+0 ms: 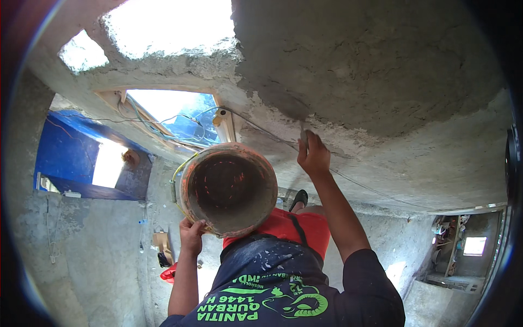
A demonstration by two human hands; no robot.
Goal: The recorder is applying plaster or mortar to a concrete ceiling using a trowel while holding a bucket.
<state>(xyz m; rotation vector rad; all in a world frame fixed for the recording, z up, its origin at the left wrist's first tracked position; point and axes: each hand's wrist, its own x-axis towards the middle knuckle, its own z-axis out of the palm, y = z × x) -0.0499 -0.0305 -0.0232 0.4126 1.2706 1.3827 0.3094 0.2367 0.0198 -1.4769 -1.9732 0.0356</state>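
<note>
"Where was the bucket?"
"The bucket sat just in front of the red shorts, its mouth turned up toward the head and grey residue coating its inside."
"What was the left hand doing?"
"Grasping the bucket's lower-left rim, thumb hooked over the edge."
"And the right hand?"
"It was raised, fingers wrapped around a slim tool. The hand hid most of it, so I couldn't tell its shape. The tip was at the ragged lower edge of a dark plaster patch; I couldn't tell whether they touched."
"What lay farther out?"
"A cable crossed the paler wall near that hand. A window opening was left of the patch, and a blue-painted surface well beyond."
</note>
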